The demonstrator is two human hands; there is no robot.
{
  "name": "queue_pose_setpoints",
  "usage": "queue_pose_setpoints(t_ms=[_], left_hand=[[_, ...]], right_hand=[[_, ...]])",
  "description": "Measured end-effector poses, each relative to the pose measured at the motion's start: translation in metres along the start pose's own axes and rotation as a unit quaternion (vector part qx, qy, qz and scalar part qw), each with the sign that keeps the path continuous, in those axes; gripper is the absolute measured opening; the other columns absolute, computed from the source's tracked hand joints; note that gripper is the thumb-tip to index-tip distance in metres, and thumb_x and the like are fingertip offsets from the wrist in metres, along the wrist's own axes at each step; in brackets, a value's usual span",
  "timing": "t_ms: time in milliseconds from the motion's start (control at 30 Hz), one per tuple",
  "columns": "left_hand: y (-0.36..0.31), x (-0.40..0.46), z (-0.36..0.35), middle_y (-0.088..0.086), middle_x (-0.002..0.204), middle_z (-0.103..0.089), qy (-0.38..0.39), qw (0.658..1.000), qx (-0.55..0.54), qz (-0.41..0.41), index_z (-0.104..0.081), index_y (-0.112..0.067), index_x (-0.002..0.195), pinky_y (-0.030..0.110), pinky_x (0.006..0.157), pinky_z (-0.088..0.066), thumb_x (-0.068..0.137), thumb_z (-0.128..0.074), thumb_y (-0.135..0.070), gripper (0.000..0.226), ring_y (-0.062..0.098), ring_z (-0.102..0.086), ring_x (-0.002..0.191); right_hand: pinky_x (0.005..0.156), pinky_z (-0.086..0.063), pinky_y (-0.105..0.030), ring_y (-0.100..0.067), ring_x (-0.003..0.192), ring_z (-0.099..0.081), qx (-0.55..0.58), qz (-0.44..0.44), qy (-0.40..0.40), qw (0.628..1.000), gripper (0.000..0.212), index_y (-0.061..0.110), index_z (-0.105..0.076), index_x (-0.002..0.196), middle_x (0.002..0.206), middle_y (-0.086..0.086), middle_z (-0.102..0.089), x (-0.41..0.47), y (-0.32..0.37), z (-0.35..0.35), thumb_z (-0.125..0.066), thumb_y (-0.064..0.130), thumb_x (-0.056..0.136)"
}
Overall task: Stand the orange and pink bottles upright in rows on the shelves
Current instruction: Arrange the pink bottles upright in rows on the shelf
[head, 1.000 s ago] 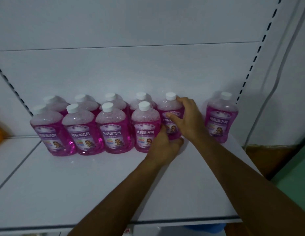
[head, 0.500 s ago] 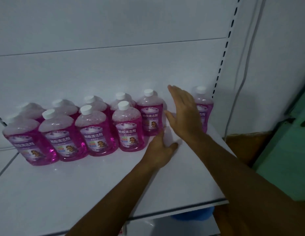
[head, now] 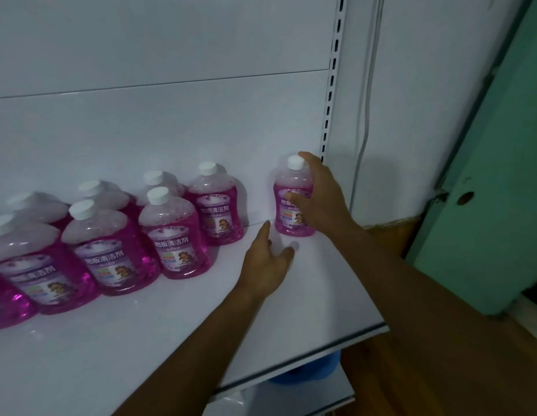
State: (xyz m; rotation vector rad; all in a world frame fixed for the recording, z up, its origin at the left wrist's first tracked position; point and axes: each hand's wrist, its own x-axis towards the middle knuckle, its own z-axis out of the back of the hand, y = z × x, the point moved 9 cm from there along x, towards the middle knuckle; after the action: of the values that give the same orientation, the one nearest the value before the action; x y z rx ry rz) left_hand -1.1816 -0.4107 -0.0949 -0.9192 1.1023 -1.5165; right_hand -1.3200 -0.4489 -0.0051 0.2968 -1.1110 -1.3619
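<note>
A person's right hand [head: 319, 199] wrapped its grip around a lone pink bottle [head: 292, 202] standing upright near the shelf's [head: 171, 340] back right corner, apart from the rows massed toward the left edge; the left hand [head: 265, 262] rested on the shelf, fingers spread, holding nothing. The translucent plastic bottle, roughly two-thirds full of pink liquid under a white screw cap [head: 294, 162], likely felt weighty and smooth-sided, best taken around the labelled body, not the cap.
</note>
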Motion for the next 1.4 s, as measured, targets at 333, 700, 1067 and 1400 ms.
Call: queue_pose_setpoints(t_ms=[333, 700, 1067, 1400], left_hand=[[0.004, -0.034, 0.048, -0.011, 0.111, -0.055, -0.127, 0.985, 0.071, -0.090, -0.048, -0.028, 0.116, 0.028, 0.083, -0.053, 0.088, -0.066, -0.033, 0.034, 0.003, -0.056, 0.098], [0.001, -0.058, 0.101, -0.003, 0.105, -0.064, -0.210, 0.948, 0.210, -0.116, -0.056, -0.017, 0.117, 0.028, 0.075, -0.049, 0.089, -0.063, -0.027, 0.031, 0.013, -0.059, 0.091], [-0.002, -0.063, 0.097, 0.001, 0.133, -0.055, -0.142, 0.954, 0.188, -0.183, -0.042, -0.012, 0.144, 0.017, 0.100, -0.039, 0.087, -0.063, -0.012, 0.061, 0.011, -0.049, 0.117], [0.003, -0.065, 0.096, 0.001, 0.139, -0.052, -0.103, 0.966, 0.183, -0.152, -0.040, -0.012, 0.144, 0.028, 0.107, -0.039, 0.086, -0.064, -0.020, 0.064, 0.014, -0.048, 0.125]], right_hand=[[0.087, -0.056, -0.030, -0.018, 0.113, -0.057, 0.077, 0.067, 0.106, 0.989, 0.074, 0.028, -0.035, 0.143, 0.136, -0.003, -0.051, -0.041, 0.039, -0.029, -0.076, 0.021, 0.081], [0.097, -0.052, -0.034, -0.015, 0.122, -0.053, 0.104, 0.122, 0.141, 0.977, 0.078, 0.026, -0.029, 0.150, 0.140, -0.001, -0.049, -0.049, 0.075, -0.082, -0.073, 0.028, 0.085], [0.102, -0.048, -0.040, -0.019, 0.125, -0.051, 0.073, 0.128, 0.130, 0.980, 0.070, 0.018, -0.034, 0.148, 0.142, -0.001, -0.048, -0.049, 0.077, -0.089, -0.070, 0.027, 0.087], [0.101, -0.048, -0.046, -0.022, 0.125, -0.051, 0.063, 0.108, 0.142, 0.982, 0.071, 0.020, -0.035, 0.147, 0.142, -0.002, -0.048, -0.044, 0.074, -0.093, -0.071, 0.024, 0.086]])
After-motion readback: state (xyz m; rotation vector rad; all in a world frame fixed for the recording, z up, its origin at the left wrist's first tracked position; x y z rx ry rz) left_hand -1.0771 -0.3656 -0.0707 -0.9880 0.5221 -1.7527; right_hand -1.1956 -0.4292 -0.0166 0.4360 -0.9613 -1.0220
